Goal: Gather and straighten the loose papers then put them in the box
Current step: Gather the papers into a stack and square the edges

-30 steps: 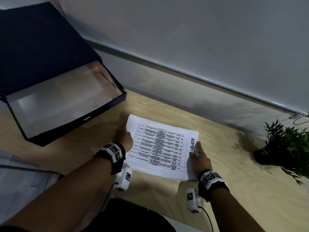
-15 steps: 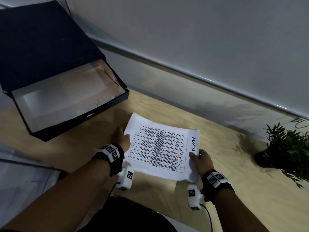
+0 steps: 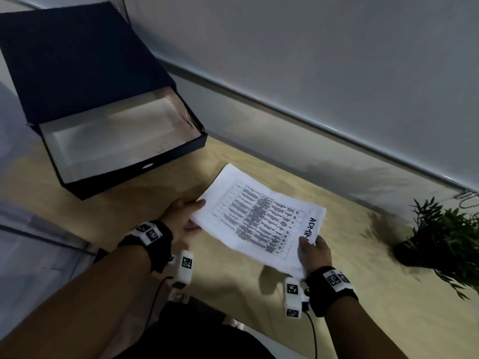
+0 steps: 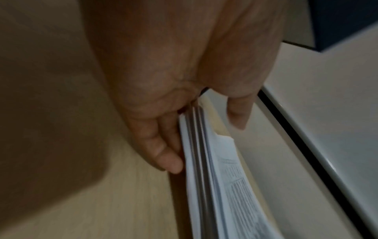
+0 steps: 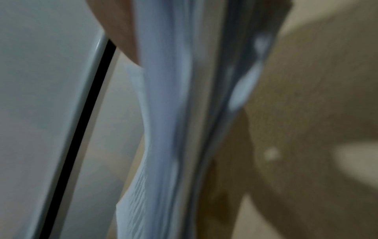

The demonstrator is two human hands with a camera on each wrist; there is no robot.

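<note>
Table print on papers (image 3: 259, 221) smeared, unreadable; last letter of heading covered by right hand (image 3: 315, 252). Right wrist view heavily blurred, fingers indistinguishable. Plant (image 3: 445, 239) cut by right edge. Box (image 3: 134, 174) lid cropped at top left.

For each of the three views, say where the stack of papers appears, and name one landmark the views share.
Head: stack of papers at centre, held at both ends above the wooden table.
Left wrist: lower centre, edge-on, pinched by the left hand.
Right wrist: centre, blurred, edge-on.
Shared landmark: the wooden table.
</note>
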